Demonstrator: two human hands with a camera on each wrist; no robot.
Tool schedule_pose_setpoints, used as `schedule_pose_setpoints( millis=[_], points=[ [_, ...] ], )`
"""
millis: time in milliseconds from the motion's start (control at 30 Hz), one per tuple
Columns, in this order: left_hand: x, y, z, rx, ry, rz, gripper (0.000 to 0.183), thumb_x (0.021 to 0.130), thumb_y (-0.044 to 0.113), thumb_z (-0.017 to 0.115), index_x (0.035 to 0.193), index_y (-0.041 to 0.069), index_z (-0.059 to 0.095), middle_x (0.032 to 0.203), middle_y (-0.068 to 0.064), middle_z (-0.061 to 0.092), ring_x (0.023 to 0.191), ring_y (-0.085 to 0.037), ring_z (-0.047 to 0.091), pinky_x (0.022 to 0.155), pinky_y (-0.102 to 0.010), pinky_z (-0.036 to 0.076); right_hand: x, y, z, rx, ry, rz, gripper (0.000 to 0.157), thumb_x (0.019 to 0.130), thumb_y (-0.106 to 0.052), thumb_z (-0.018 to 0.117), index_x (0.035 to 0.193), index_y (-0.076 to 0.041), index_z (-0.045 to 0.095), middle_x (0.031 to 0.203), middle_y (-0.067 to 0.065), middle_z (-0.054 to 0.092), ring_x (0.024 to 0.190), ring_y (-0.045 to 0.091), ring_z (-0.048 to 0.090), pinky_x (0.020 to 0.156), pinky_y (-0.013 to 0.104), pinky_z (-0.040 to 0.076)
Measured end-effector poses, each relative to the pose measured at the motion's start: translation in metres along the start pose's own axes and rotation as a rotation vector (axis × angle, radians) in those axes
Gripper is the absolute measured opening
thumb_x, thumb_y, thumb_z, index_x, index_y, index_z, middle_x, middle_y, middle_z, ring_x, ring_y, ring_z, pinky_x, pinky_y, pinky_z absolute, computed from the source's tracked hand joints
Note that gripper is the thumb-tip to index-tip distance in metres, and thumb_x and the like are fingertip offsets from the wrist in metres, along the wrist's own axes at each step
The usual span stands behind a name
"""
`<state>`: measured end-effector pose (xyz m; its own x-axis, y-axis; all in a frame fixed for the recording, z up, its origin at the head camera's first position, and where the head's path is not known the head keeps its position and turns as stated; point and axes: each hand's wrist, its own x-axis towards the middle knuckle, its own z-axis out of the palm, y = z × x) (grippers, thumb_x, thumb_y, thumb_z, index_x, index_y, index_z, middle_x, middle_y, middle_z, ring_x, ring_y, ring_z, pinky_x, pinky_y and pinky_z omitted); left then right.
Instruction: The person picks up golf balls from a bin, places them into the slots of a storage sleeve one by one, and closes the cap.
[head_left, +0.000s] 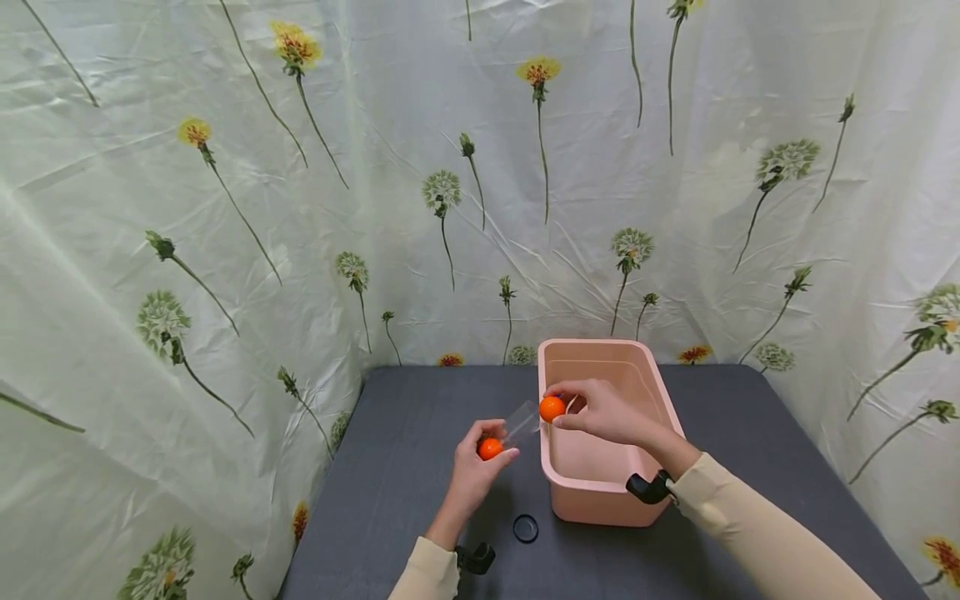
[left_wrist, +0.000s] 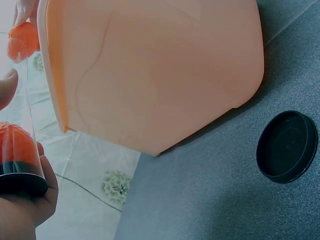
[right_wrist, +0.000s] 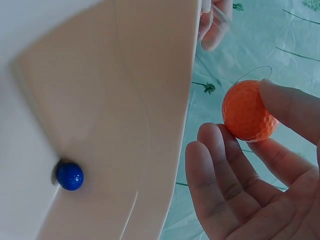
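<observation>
My left hand point(head_left: 471, 471) grips a clear tube point(head_left: 522, 422) that tilts up towards the right. Inside its lower end, just above a black base point(left_wrist: 22, 185), lies an orange ball point(head_left: 491, 448). Between thumb and fingertips, my right hand point(head_left: 603, 414) pinches a dimpled orange golf ball point(right_wrist: 248, 111) right at the tube's mouth. Both the ball and the mouth are beside the left rim of a pink bin point(head_left: 546, 454). A blue ball point(right_wrist: 70, 176) rests inside the bin, in the right wrist view.
A round black cap point(head_left: 525, 528) lies on the dark grey tabletop point(head_left: 420, 417), in front of the bin and to its left. Behind the table hangs a pale curtain point(head_left: 405, 250) printed with dandelions. My right forearm reaches across the bin's front right edge.
</observation>
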<state>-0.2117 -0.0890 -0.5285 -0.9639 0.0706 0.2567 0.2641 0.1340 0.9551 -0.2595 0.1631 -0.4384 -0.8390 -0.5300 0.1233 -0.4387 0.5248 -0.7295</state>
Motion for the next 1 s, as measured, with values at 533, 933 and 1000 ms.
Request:
schedule_pose_setpoints(
  millis=[533,933,1000],
  points=[
    [0.0007,-0.0019,0.0001,-0.012,-0.023,0.013,0.045,0.084,0.006,0.082,0.124,0.007,0.063,0.116,-0.024,0.062,0.107,-0.044,0.058,0.084,-0.023,0.053,0.0029,-0.0029,0.0017,0.021,-0.004,-0.004,0.034,0.088,-0.027,0.080,0.120,-0.021,0.070,0.099,-0.003,0.069,0.083,0.026,0.063,0.068,0.035,0.054],
    [0.0015,-0.0002,0.0028,-0.002,-0.025,0.003,0.046,0.083,0.006,0.083,0.124,0.008,0.063,0.115,-0.012,0.063,0.104,-0.032,0.059,0.085,-0.025,0.053,0.0054,-0.0018,0.0037,0.017,-0.036,-0.012,0.032,0.089,-0.030,0.079,0.118,-0.022,0.070,0.094,-0.005,0.068,0.080,0.021,0.063,0.068,0.033,0.054],
    [0.0018,0.0003,0.0032,-0.002,-0.025,0.000,0.045,0.083,0.005,0.082,0.124,0.009,0.063,0.114,-0.011,0.063,0.105,-0.033,0.059,0.086,-0.025,0.053,0.0056,-0.0015,0.0038,0.014,-0.039,-0.022,0.032,0.089,-0.030,0.079,0.118,-0.021,0.070,0.094,-0.006,0.068,0.080,0.021,0.062,0.068,0.033,0.054]
  ],
)
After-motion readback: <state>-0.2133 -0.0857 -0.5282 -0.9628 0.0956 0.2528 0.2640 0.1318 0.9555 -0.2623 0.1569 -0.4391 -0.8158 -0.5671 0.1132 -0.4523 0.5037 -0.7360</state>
